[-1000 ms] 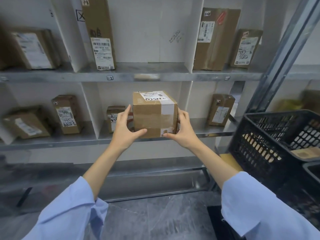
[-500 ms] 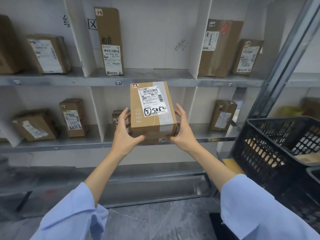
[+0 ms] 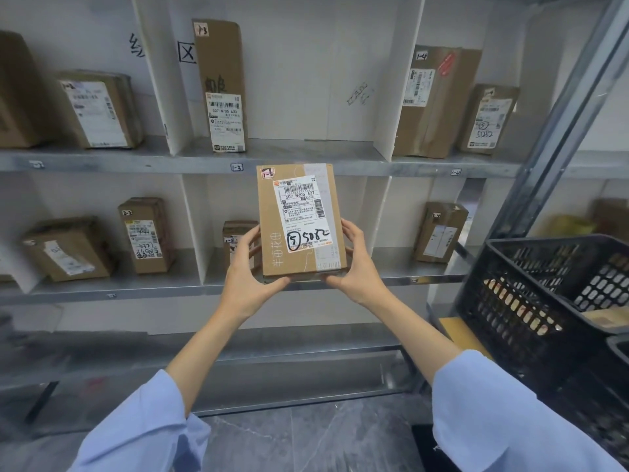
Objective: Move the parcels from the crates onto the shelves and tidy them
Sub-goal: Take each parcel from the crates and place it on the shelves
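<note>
Grey metal shelves (image 3: 136, 287) run across a white wall and are split into bays by white dividers (image 3: 160, 80). The floor (image 3: 306, 437) below is grey stone. In the far-left bays, labelled brown boxes (image 3: 98, 110) stand on both tiers.

In the next bay a tall parcel (image 3: 221, 86) stands upright on the upper tier. A small box (image 3: 238, 233) sits on the lower tier, partly hidden by the left hand (image 3: 248, 277). That hand and the right hand (image 3: 357, 270) hold the parcel (image 3: 299, 219) upright in the air in front of this lower bay. Its label faces the camera and its top reaches the upper tier's front edge. Each grip is curled round a lower side of it, thumbs at the bottom edge.

Further right, two boxes (image 3: 432, 100) stand above and one box (image 3: 440, 233) below. A slanting steel upright (image 3: 561, 131) closes the rack. At far right, a black slatted crate (image 3: 544, 238) holds a flat brown package (image 3: 609, 316).
</note>
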### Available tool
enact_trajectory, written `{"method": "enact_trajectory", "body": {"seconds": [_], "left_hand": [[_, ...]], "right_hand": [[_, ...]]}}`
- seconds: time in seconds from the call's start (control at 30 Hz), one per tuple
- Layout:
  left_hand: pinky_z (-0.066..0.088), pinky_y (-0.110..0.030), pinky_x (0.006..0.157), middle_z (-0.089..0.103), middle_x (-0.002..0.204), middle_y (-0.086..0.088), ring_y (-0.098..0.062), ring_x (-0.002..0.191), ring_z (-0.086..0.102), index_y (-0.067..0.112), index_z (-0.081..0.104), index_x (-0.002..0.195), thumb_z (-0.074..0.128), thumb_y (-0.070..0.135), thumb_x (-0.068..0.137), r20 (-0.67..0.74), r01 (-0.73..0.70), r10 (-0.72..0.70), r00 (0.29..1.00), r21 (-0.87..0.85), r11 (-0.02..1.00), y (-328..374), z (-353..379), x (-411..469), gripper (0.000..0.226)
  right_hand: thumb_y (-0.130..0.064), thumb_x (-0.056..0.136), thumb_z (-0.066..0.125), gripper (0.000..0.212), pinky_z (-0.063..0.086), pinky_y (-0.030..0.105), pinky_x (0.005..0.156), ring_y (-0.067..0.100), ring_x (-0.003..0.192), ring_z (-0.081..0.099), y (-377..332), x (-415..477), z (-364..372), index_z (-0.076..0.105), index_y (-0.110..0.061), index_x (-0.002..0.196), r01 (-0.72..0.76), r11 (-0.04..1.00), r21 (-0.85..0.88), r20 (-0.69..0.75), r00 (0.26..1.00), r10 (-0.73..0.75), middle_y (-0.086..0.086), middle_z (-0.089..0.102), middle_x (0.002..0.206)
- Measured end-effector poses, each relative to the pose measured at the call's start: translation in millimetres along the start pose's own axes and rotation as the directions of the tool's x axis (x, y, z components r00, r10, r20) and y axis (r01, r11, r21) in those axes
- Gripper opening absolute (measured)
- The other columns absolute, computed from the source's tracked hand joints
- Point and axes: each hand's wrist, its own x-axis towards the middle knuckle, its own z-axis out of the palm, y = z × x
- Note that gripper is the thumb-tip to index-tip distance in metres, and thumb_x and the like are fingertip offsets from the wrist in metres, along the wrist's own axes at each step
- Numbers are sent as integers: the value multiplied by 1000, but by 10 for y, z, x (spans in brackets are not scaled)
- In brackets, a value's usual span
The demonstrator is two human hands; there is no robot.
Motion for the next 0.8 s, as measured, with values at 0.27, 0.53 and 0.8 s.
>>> {"method": "enact_trajectory", "body": {"seconds": [0.27, 0.53, 0.8], "left_hand": [[43, -25, 99, 37, 128, 39, 11, 117, 44, 34, 32, 140, 87, 14, 70, 23, 31, -32, 999, 38, 999, -31, -9, -24, 91], [40, -34, 108, 32, 150, 12, 3, 129, 39, 31, 20, 152, 88, 19, 69, 16, -7, 5, 1000, 128, 992, -11, -76, 13, 108], [37, -2, 92, 34, 146, 6, 13, 122, 40, 21, 24, 152, 82, 1, 71, -3, -151, 152, 988, 141, 978, 186, -130, 326, 102]], "right_hand": [[-26, 67, 91, 111, 34, 23, 107, 3, 136, 34, 49, -15, -18, 17, -31, 150, -35, 999, -19, 57, 998, 36, -23, 28, 148], [-34, 80, 80, 99, 37, 26, 104, 6, 126, 37, -82, 100, 16, 14, -28, 154, -50, 998, 24, 6, 999, 50, -17, 29, 147], [-29, 81, 80, 97, 37, 30, 110, 8, 135, 39, -271, 393, -52, 13, -39, 151, 86, 995, 57, -30, 996, -85, -13, 28, 151]]}}
